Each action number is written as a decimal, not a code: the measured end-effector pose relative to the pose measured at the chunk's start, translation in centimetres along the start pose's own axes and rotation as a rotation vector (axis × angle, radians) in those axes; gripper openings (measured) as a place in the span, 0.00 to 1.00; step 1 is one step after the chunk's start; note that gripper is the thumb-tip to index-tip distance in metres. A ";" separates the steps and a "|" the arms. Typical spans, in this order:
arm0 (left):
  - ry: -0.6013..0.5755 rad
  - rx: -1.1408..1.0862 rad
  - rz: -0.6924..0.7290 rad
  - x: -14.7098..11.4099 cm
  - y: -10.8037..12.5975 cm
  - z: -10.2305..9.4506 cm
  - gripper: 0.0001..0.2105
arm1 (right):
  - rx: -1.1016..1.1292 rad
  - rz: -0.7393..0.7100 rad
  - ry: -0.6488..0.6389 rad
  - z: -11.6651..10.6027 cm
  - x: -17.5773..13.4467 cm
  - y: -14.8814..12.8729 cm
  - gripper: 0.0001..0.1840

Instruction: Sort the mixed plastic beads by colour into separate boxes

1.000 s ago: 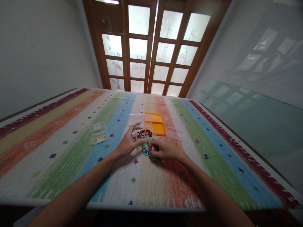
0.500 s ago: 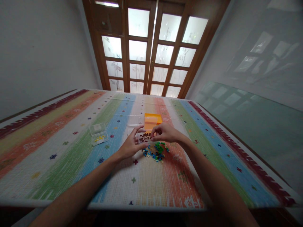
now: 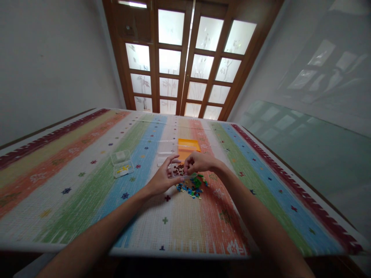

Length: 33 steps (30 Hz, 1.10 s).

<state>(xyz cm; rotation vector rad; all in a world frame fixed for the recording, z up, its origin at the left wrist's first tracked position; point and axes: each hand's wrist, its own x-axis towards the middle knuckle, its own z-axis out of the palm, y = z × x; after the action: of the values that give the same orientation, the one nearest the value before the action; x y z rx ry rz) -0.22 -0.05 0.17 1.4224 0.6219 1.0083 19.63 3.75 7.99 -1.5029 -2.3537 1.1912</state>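
Observation:
At the table's middle, my left hand curves around the left side of a small clear plastic box, its thumb along the near wall. Small dark brown toy bricks lie scattered inside the box. Over its right side is my right hand, fingertips pinched together low among the bricks; whatever they hold is hidden. Just in front of the box lies a loose pile of tiny blue, cream and green bricks, with a larger green clump at its right.
An orange open box lies behind my hands. To the left stands another clear box, lid up, with yellow pieces inside. A striped cloth covers the table. Beyond its far edge are wooden glass-paned doors.
My right hand's fingers have dipped and curled more tightly over the box's right side. My left hand keeps its hold on the box. The whole view has shifted slightly.

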 end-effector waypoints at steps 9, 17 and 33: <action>-0.007 -0.046 0.006 0.0 0.1 0.3 0.38 | 0.071 0.033 0.075 0.3 0.5 0.3 0.05; 0.023 -0.041 0.001 0.1 0.2 0.0 0.38 | -0.043 -0.024 0.181 -0.8 -1.1 -0.2 0.08; 0.152 0.057 0.044 0.5 -0.3 -0.9 0.37 | -0.441 -0.268 0.128 5.4 -2.5 1.0 0.14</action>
<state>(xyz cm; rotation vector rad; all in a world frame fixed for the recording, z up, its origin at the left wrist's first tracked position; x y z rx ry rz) -0.72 0.90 -0.12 1.4230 0.7382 1.1490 19.08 -1.04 4.34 -1.2557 -2.7339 0.5236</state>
